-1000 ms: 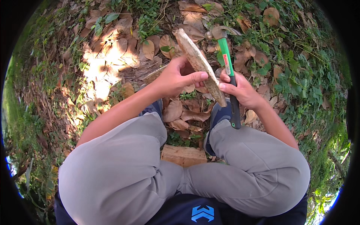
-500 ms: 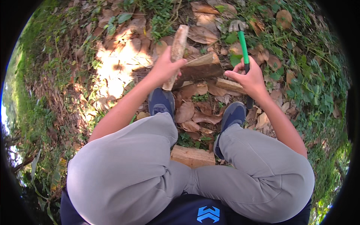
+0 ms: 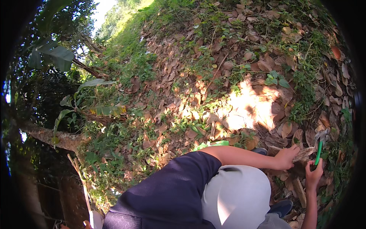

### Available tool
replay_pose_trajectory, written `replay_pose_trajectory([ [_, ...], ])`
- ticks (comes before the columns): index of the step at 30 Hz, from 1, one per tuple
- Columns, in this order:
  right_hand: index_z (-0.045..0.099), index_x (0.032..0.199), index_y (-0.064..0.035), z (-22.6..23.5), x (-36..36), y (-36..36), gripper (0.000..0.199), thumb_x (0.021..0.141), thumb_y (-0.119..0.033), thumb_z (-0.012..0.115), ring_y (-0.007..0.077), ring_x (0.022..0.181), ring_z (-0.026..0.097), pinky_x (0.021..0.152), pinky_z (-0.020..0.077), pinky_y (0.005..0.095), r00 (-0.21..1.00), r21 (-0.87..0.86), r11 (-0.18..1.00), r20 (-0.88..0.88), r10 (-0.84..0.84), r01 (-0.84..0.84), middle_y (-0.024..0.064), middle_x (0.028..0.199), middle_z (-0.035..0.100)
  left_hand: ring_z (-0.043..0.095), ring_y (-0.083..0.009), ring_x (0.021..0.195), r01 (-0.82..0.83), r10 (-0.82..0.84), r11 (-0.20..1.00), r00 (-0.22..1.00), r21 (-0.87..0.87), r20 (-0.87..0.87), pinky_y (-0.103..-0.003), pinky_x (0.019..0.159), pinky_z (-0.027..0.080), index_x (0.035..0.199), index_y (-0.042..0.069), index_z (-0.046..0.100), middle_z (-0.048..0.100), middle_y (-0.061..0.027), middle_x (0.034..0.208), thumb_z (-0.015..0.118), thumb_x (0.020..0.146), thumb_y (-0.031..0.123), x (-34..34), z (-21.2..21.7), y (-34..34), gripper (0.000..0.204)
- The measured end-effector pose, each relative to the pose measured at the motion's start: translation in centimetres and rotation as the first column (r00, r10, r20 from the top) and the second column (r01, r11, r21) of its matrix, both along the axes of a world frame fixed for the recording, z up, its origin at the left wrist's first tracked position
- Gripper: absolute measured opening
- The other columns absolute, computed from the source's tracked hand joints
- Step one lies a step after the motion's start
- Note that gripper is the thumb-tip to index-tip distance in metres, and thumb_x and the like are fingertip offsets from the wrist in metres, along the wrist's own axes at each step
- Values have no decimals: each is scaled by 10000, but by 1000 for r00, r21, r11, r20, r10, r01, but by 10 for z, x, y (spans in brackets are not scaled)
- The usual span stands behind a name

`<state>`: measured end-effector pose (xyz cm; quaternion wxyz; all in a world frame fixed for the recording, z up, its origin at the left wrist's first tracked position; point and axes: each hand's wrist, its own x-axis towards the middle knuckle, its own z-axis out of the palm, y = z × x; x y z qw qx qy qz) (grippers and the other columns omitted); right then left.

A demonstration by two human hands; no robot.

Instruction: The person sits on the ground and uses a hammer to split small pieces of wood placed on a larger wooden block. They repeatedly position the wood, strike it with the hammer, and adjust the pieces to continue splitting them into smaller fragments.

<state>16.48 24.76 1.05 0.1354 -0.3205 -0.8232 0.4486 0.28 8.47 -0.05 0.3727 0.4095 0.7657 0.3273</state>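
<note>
At the right of the head view, my left hand [image 3: 286,156] is closed round a short split piece of wood [image 3: 304,153]. Just beyond it, my right hand [image 3: 313,173] grips a hammer [image 3: 318,152] with a green and black handle and its metal head up. The wood and the hammer handle lie close together in the picture; whether they touch I cannot tell. Another split piece of wood [image 3: 300,191] rests on the leaves below my hands. Part of a wood block [image 3: 273,151] shows behind my left hand.
Dry leaves [image 3: 171,110] and low green plants cover the ground. A bright green object [image 3: 213,144] lies behind my left arm. A tree trunk [image 3: 57,138] and a thin pale pole [image 3: 82,183] stand at left. Skin-coloured shapes, perhaps someone's fingers [image 3: 87,225], show at the lower left edge.
The view has swung to the left, so my hands now appear at the right side. The piece of wood and the hammer are still in my hands and look nearer each other.
</note>
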Motion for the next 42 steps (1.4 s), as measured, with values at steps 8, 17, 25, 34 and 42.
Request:
replay_pose_trajectory([
  [8, 520, 984, 17, -1, 10, -8, 173, 940, -1, 686, 240, 820, 660, 800, 523, 375, 996, -38, 996, -51, -77, 75, 122, 857, 646, 639, -461, 981, -38, 38, 999, 999, -1, 29, -568, 787, 510, 1125, 18, 443, 523, -180, 1152, 824, 683, 39, 4, 5, 9, 584],
  [17, 586, 1015, 36, 21, 9, -39, 197, 927, -44, 743, 408, 848, 703, 750, 549, 460, 991, 299, 947, -29, 130, -115, 238, 942, 701, 611, -469, 1029, -107, 110, 986, 994, 126, -16, -547, 821, 509, 1163, 13, 471, 517, -203, 1193, 802, 717, 104, 3, -13, -9, 562],
  [25, 499, 963, -36, 46, 30, -14, 276, 914, -27, 771, 127, 768, 723, 683, 584, 265, 916, -320, 879, -72, -396, 355, 104, 882, 743, 595, -413, 1158, 107, -106, 994, 994, 9, -32, -476, 985, 491, 1445, 19, 403, 513, -207, 1298, 739, 812, 287, -23, 36, 13, 765],
  [34, 420, 959, -66, 47, 61, 16, 367, 899, -51, 782, 123, 667, 698, 584, 592, 262, 834, -381, 778, -32, -552, 500, 112, 892, 728, 641, -304, 1039, 332, -302, 914, 941, 234, -154, -405, 916, 537, 1224, 73, 690, 600, -104, 1141, 808, 784, 199, -18, 30, 39, 472],
  [42, 482, 964, -61, 48, 45, 5, 341, 887, -98, 812, 80, 678, 685, 591, 545, 251, 914, -356, 861, -45, -403, 363, 74, 840, 745, 613, -264, 976, 407, -329, 907, 843, 106, -426, -399, 845, 543, 1262, 165, 743, 581, -64, 1013, 813, 776, 273, -12, 28, 40, 503],
])
